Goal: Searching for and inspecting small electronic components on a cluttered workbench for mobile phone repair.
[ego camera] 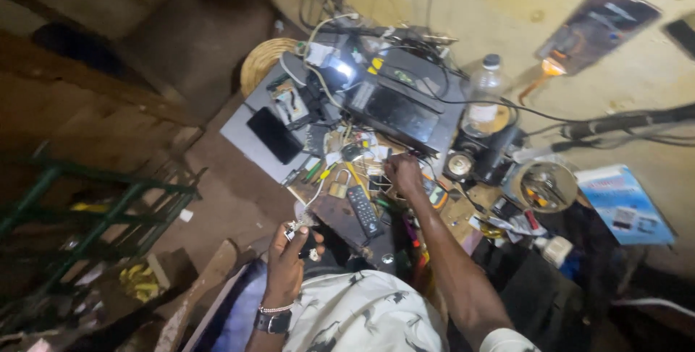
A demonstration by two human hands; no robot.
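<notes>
A crowded bench (250, 138) is carrying a black box (394, 109), a phone (274, 135), a remote (363, 211), a padlock (338, 187), a plastic bottle (483, 95) and tangled wires. The left hand (287, 261) is closing around a small metal part (300, 230) near the bench's edge. The right hand (403, 173) is reaching among the clutter beside the remote, fingers curled; what it grips is unclear.
</notes>
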